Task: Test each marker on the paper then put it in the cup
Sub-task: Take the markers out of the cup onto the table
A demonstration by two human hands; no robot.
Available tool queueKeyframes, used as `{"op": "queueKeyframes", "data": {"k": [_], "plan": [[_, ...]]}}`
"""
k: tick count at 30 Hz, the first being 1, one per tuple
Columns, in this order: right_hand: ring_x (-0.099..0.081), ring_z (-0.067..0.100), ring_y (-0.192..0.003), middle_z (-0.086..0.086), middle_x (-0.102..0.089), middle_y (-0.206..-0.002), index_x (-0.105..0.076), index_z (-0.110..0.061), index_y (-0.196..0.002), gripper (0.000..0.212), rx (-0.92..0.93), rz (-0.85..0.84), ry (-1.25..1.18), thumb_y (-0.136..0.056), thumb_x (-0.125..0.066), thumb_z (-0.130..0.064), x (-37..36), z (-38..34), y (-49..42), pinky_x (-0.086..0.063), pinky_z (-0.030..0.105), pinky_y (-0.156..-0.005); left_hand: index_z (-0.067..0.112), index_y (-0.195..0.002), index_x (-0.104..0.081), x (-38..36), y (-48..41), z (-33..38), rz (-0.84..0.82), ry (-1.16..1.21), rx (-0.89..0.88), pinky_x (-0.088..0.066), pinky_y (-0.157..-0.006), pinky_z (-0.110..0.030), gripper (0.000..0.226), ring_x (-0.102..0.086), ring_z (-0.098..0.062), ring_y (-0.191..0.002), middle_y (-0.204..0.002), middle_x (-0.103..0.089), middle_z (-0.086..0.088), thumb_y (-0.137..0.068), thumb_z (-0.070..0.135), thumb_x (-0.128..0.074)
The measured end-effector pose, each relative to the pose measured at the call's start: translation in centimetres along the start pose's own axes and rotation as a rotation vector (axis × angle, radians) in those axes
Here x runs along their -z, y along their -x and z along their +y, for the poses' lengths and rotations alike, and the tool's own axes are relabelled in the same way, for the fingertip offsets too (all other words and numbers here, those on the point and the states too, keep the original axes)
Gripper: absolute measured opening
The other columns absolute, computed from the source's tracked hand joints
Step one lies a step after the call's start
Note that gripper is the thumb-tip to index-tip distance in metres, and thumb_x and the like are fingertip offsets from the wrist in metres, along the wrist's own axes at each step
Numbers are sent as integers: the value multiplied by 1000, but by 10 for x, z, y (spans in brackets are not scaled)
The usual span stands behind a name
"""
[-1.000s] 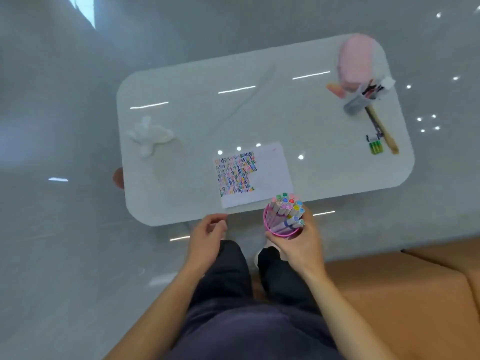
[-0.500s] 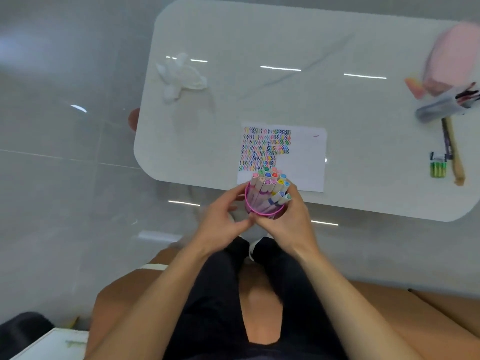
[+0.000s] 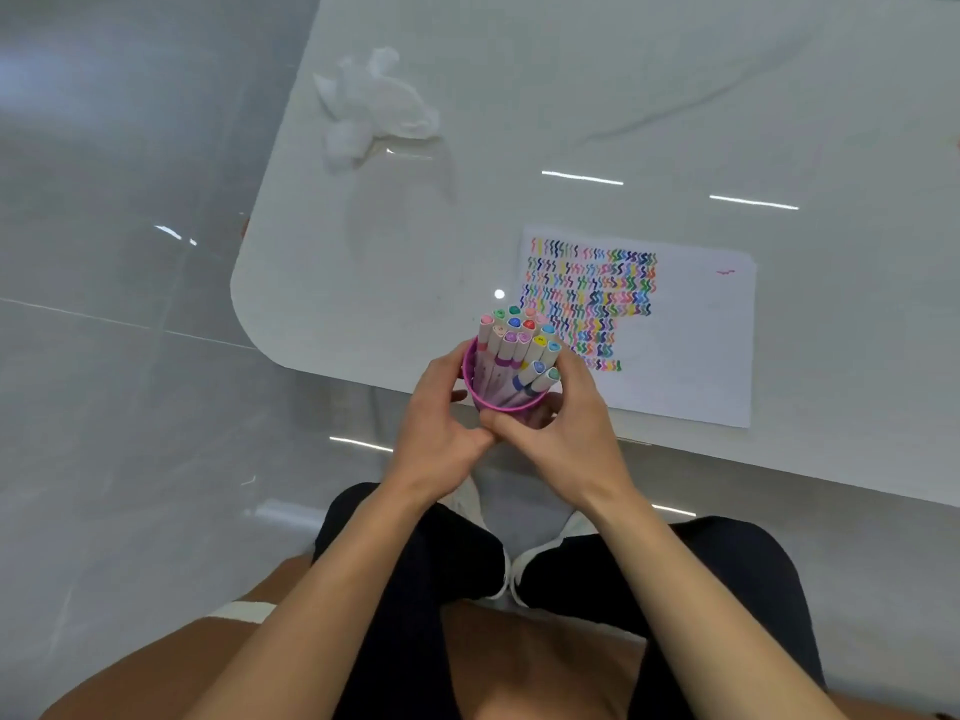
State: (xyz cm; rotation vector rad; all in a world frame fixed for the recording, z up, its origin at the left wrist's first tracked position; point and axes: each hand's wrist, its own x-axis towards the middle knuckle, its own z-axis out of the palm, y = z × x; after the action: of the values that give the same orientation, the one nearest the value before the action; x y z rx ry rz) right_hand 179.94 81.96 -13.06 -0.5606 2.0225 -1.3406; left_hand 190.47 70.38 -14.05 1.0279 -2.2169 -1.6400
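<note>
Seat: brown bench [image 3: 156,667], with knees in dark trousers [image 3: 415,589] facing the near edge of the desk [image 3: 415,241]
Left hand [image 3: 441,428]: fingers curled round the left wall of the cup [image 3: 498,405], thumb meeting the other thumb on its near side
Right hand [image 3: 566,433]: wrapped round the right wall, clamped on the same cup
Cup: pink, held in the air just over the desk's near edge, not resting on it
Markers [image 3: 519,345]: tight bundle standing caps up in the cup, a few leaning to the right
Paper [image 3: 691,345]: white sheet along the near edge; rows of coloured squiggles fill its left half, with one small pink mark near its far right corner
Tissue [image 3: 374,106]: crumpled, white, toward the far left corner, well apart from the paper
Stage (judged): no loose marker in view; whether any marker remains untested cannot be told
Risk (judged): the cup hangs over the floor, so a tilt or a slackened grip would spill the bundle; drawing one marker from so tight a pack could drag its neighbours out
</note>
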Motion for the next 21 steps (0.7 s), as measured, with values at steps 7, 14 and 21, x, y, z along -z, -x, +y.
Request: {"op": "queueKeyframes", "data": {"k": [7, 14, 21], "plan": [[-69, 21, -102, -7, -63, -131, -48, -38, -146, 79, 151, -36, -18, -79, -90, -33, -33, 31, -27, -59, 35, -85, 40, -140, -53, 12, -26, -55, 93, 53, -118, -52, -91, -16, 79, -61, -9, -121, -132, -62, 16, -71, 30, -91], [-68, 13, -104, -17, -61, -133, -47, -34, -150, 79, 280, 1, 33, -82, -88, -36, -58, 34, -27, -59, 33, -89, 38, -136, -58, 27, -25, -70, 163, 103, -209, -55, -89, -17, 73, -64, -6, -116, -124, -68, 19, -67, 32, -81], [-60, 2, -96, -11, -61, -127, -54, -30, -145, 74, 304, 98, 43, -80, -88, -36, -83, 29, -39, -58, 31, -84, 37, -130, -63, 40, -34, -72, 228, 129, -194, -54, -86, -12, 64, -67, 0, -107, -113, -71, 23, -67, 32, -78]]}}
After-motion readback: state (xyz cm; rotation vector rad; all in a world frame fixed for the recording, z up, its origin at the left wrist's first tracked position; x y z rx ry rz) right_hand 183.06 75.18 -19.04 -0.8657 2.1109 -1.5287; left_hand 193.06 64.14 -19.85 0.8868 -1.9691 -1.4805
